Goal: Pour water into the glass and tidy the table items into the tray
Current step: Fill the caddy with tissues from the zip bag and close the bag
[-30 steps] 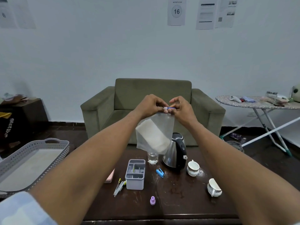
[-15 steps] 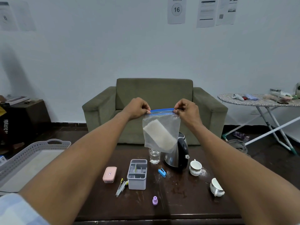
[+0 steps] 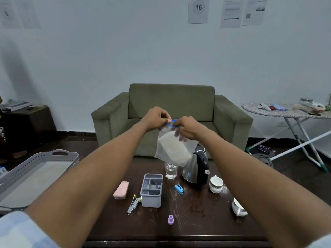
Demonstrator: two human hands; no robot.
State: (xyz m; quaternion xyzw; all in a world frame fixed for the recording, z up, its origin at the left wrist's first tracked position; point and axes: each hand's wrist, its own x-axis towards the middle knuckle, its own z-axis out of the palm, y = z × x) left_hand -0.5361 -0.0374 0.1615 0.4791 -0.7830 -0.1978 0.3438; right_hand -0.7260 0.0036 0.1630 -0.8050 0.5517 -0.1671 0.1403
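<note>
Head view. Wall sheet reads "16"; the other sheets' print is too small to read. Both arms reach out over the table. Left hand and right hand pinch the blue zip strip of a clear bag held in the air above the glass; the bag holds something white, hard to make out. Bag hides part of the kettle behind it.

On the table: organizer, pink case, pens, blue clip, purple cap, upright cup, and a tipped cup partly behind the right forearm.

Tray sits left of the table, cut off by the frame's edge. Bare tabletop along the near edge.
</note>
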